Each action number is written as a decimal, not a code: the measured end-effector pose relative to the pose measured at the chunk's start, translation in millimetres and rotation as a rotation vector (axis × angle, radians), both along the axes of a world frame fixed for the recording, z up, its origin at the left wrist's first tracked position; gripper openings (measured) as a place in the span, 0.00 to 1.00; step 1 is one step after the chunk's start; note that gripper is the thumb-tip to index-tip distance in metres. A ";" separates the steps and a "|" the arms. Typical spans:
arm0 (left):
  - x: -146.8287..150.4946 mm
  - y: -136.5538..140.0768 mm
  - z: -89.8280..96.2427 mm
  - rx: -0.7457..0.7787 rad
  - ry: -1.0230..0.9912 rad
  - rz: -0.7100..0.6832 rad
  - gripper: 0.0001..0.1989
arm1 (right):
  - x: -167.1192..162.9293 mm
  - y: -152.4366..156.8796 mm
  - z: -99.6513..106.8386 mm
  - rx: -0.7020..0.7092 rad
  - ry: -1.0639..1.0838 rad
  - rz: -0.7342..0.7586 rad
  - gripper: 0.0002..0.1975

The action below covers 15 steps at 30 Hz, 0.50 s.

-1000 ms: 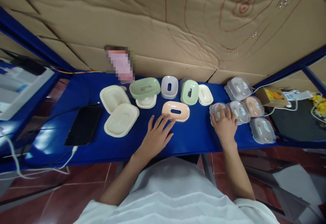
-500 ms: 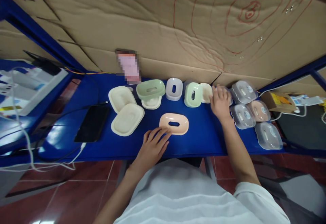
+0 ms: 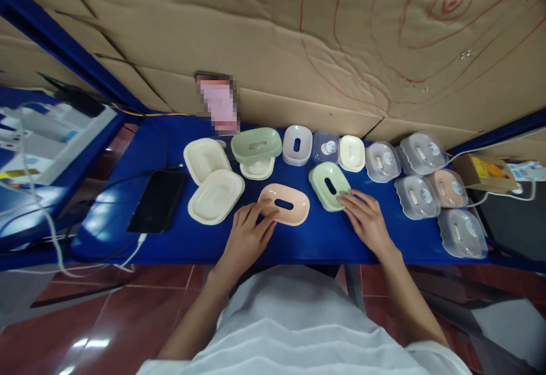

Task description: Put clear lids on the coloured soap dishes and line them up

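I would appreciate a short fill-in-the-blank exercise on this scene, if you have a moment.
1. The left hand has fingers on the peach dish; the right hand touches a dish coloured pale ____.
2. The table is coloured ____.
3. Red lines are drawn on brown ____ behind it.
4. The black device lies to the person's ____.
Missing words: green; blue; cardboard; left.

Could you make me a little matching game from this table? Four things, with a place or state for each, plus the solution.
1. left hand
2. right hand
3. black-screened device
4. small cardboard box

A. shows yellow inside
B. fingers on the nearer green dish
C. white cable at its near edge
D. fingers on the peach dish

Pairs: 1-D, 2-B, 3-C, 4-A
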<state>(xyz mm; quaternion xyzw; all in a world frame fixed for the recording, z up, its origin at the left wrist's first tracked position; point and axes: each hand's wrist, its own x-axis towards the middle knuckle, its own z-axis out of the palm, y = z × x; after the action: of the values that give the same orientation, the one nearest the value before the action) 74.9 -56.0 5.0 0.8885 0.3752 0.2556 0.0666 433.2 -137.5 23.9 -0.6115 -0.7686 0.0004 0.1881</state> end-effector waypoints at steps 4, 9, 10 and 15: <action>1.2 6.0 0.9 -0.004 -0.044 -0.035 0.12 | -3.4 -32.9 -8.3 -0.045 0.030 -0.032 0.26; 6.6 3.5 6.6 -0.036 -0.023 -0.139 0.11 | -23.1 -18.4 -10.8 -0.026 -0.023 -0.074 0.23; 6.5 0.9 7.4 -0.046 -0.016 -0.152 0.11 | -25.6 -13.3 -10.8 -0.021 -0.022 -0.079 0.22; -2.3 -10.2 5.7 -0.047 -0.008 -0.112 0.11 | -18.1 14.2 -4.0 -0.074 0.060 0.019 0.22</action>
<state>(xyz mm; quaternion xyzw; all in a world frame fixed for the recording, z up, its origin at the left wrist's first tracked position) 72.6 -66.2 10.6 0.9053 0.3305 0.2461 0.1031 415.1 -123.3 19.8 -0.6102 -0.7679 0.0491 0.1884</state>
